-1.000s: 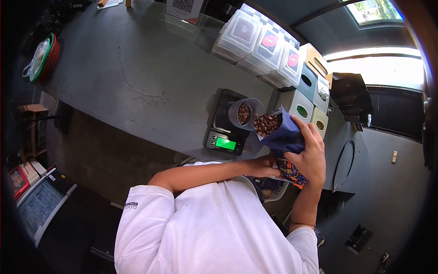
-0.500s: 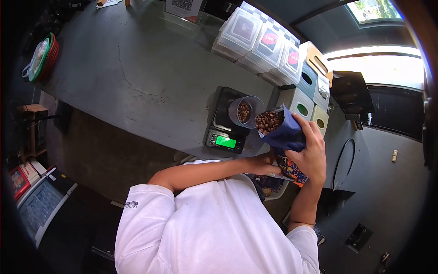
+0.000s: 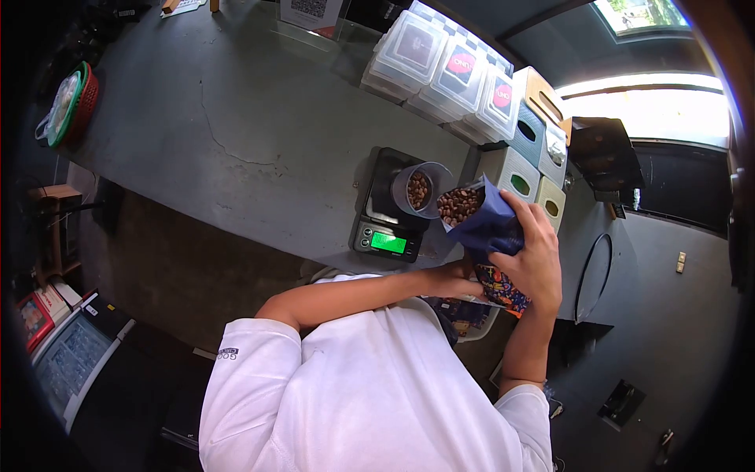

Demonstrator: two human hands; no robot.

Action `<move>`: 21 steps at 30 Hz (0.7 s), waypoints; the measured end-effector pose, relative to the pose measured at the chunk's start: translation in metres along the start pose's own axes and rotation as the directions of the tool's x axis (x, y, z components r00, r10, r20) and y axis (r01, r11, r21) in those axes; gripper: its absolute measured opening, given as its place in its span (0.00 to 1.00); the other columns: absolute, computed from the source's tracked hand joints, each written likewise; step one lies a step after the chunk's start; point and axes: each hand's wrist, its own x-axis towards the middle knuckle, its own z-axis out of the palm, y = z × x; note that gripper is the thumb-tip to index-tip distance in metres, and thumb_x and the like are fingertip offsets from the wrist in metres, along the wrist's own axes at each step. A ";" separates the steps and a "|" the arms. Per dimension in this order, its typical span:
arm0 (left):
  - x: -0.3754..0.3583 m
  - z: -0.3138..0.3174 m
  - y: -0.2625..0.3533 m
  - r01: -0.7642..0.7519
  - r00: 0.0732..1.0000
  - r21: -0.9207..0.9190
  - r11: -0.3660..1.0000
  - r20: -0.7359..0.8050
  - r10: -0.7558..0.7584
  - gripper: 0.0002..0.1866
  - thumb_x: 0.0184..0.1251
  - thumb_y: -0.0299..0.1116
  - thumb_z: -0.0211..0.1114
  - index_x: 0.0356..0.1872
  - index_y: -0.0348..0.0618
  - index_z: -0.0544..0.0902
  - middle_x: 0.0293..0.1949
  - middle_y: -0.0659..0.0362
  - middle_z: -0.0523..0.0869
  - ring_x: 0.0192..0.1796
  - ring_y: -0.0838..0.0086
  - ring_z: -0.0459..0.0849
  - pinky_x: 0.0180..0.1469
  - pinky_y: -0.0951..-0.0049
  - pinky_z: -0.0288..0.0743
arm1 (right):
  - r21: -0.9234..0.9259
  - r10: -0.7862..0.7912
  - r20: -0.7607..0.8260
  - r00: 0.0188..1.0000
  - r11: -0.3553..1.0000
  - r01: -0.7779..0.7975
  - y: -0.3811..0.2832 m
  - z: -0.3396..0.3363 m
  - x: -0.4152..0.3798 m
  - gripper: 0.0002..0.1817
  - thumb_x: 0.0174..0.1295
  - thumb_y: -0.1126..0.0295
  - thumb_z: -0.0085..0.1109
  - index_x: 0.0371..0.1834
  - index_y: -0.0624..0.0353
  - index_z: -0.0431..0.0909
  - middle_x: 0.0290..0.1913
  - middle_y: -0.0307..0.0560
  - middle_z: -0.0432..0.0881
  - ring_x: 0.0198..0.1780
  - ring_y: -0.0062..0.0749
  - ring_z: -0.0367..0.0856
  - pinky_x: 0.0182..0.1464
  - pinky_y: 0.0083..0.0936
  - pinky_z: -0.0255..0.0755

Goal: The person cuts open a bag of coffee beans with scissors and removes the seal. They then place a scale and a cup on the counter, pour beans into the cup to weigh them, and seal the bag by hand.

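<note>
A blue bag of coffee beans [image 3: 487,228] is tilted, its open mouth pointing at a clear cup [image 3: 442,179]. Dark brown beans [image 3: 460,206] show inside the bag mouth. My right hand [image 3: 535,252] is wrapped round the bag's upper side, thumb on the near face. Lower down, my left hand [image 3: 456,281] grips the bag near its colourfully printed part; some of its fingers are hidden. The cup stands on a black digital scale [image 3: 381,208] and has some beans [image 3: 418,190] in it. The scale's green display [image 3: 388,242] is lit, but its digits are too small to read.
Clear card boxes [image 3: 456,75] and several tissue boxes [image 3: 525,134] stand behind the cup. A red and green basket [image 3: 82,102] sits at the grey counter's [image 3: 267,102] far left. A black ring [image 3: 594,275] lies at right.
The whole view has shifted slightly. The bag mouth sits marginally closer to the cup, while both hands keep their hold.
</note>
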 end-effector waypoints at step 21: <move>-0.001 -0.003 0.006 0.015 0.999 0.408 0.913 -0.040 0.001 0.20 0.65 0.39 0.68 0.49 0.33 0.80 0.39 0.55 0.86 0.42 0.74 0.80 0.48 0.70 0.74 | 0.024 -0.042 -0.009 0.999 0.999 0.042 0.000 -0.004 -0.002 0.43 0.33 0.70 0.66 0.64 0.52 0.75 0.43 0.53 0.76 0.48 0.51 0.77 0.58 0.41 0.69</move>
